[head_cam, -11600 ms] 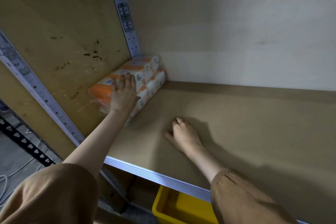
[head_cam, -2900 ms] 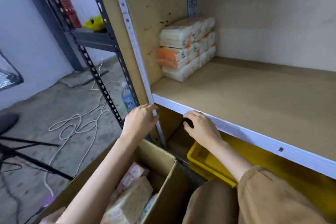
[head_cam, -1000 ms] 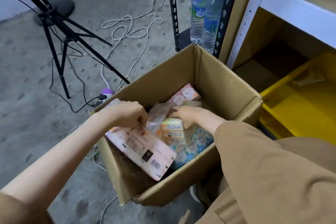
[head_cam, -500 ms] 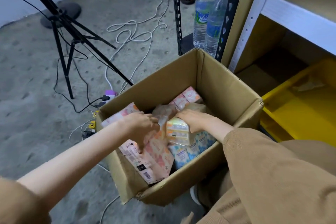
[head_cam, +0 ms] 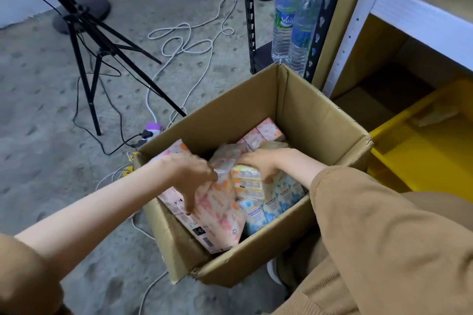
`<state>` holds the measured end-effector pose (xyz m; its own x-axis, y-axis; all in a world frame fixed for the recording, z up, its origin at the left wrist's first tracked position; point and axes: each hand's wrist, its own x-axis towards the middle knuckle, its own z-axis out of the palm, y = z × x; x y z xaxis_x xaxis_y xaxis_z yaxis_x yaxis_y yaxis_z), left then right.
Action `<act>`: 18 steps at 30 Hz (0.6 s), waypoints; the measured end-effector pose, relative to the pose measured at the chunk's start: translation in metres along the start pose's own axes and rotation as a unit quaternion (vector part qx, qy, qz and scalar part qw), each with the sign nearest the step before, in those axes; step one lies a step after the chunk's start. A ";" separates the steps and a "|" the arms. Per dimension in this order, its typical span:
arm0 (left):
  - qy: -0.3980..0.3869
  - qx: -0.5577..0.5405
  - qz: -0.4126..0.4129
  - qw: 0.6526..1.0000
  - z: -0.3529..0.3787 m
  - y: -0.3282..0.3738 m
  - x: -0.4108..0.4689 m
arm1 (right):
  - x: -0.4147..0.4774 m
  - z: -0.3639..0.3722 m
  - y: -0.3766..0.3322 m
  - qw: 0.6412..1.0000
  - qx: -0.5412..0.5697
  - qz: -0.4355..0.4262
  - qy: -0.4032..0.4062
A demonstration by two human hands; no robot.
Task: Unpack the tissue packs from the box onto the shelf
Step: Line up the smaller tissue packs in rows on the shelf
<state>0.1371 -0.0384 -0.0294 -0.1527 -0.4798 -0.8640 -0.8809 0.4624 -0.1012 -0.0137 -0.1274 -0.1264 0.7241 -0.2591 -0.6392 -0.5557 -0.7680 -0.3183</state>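
Reaching into the open cardboard box [head_cam: 302,110] on the floor, both hands were seen among the tissue packs. The left hand [head_cam: 190,174] was curled, its fingers [head_cam: 188,202] pressed on a pink flowered pack [head_cam: 217,215]. The right hand [head_cam: 261,162] was closed over a yellow pack [head_cam: 247,184]. Blue packs [head_cam: 266,208] were stood just beside it. The shelf [head_cam: 419,20] was seen to the right.

Open cardboard box [head_cam: 314,120] on floor, flaps up, w/ tissue packs jumbled inside. Big pink floral pack [head_cam: 217,215] tilted at near-left side, barcode showing. Yellow-topped pack [head_cam: 247,181] in middle, blue mini-tissue packs [head_cam: 271,206] near side, small pink packs [head_cam: 263,133] at far side. Shelf [head_cam: 419,20] edge white, upper right.
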 end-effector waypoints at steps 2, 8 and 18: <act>0.038 -0.017 0.003 0.999 0.006 -0.005 -0.005 | 0.002 0.000 0.003 1.000 0.000 0.005 0.002; 0.154 -0.041 0.006 0.987 0.013 -0.019 -0.032 | 0.013 0.007 -0.007 0.997 -0.076 -0.008 0.018; 0.339 -0.268 -0.134 0.892 -0.004 -0.047 -0.072 | -0.040 0.010 0.028 0.969 0.122 0.011 0.215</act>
<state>0.1878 -0.0284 0.0391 0.0194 -0.9440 -0.3294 -0.9865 -0.0717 0.1474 -0.0619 -0.1328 -0.1168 0.7854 -0.5336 -0.3137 -0.6145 -0.6117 -0.4982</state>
